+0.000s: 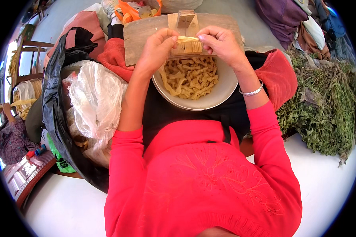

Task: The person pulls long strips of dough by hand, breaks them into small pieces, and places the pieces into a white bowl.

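Observation:
Between my two hands a pale yellow strip (188,39) is stretched sideways over a wooden board (140,33). My left hand (159,48) pinches its left end between thumb and fingers, and my right hand (221,42) pinches its right end. Just beyond the strip, a small wooden block (185,19) stands up from the board. Nearer to me, partly under the board's edge, a round metal bowl (223,90) rests at my lap. Many short, yellowish-brown cut pieces (194,77) lie in it, with a longer strip (166,81) along its left side.
To my left are a black plastic bag (53,85) and a crumpled clear plastic bag (97,98). An orange bag (130,12) sits beyond the board. Dried leafy plants (320,106) are heaped at right, below piled clothes (283,19). Another person's patterned sleeve (14,138) shows far left.

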The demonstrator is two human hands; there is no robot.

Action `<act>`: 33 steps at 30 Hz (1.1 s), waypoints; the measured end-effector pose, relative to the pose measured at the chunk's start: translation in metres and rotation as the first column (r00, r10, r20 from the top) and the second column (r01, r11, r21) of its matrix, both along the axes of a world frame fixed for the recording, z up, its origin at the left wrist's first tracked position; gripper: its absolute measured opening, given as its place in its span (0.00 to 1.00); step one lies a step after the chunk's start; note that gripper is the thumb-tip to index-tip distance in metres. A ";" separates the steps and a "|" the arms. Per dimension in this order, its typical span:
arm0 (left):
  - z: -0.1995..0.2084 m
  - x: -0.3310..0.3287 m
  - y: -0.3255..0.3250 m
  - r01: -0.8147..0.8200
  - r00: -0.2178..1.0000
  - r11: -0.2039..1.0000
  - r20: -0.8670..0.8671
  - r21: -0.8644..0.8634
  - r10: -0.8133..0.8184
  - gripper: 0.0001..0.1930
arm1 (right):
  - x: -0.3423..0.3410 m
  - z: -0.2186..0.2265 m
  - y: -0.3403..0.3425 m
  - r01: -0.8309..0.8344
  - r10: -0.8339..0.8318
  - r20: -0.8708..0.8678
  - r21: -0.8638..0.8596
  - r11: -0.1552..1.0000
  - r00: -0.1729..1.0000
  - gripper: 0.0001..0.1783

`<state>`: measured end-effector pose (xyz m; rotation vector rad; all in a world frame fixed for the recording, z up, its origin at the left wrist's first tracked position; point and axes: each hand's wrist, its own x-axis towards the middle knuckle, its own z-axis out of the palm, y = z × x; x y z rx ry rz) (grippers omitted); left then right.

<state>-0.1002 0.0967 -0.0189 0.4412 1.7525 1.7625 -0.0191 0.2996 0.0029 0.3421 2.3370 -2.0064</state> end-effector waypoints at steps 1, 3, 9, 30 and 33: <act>-0.002 0.000 0.002 -0.027 0.999 1.000 -0.039 -0.011 0.026 0.07 | -0.001 -0.004 -0.001 -0.002 0.002 0.002 0.019 1.000 1.000 0.08; -0.009 -0.003 0.004 -0.059 0.993 0.998 -0.104 -0.020 0.056 0.06 | -0.002 -0.007 -0.007 0.028 -0.026 -0.028 0.067 0.997 0.999 0.07; -0.043 -0.012 0.008 -0.189 0.829 0.958 -0.558 -0.215 0.039 0.07 | -0.001 -0.029 -0.017 0.096 0.080 -0.281 0.560 0.823 0.956 0.02; 0.148 0.087 -0.023 0.187 0.832 0.980 -0.519 -0.070 -0.195 0.06 | 0.108 0.093 -0.005 -0.486 0.676 -0.231 0.540 0.687 0.700 0.03; 0.197 0.099 -0.012 0.419 0.605 0.902 -0.774 0.110 -0.187 0.15 | 0.133 0.165 -0.040 -0.791 0.687 -0.470 -0.037 0.611 0.554 0.09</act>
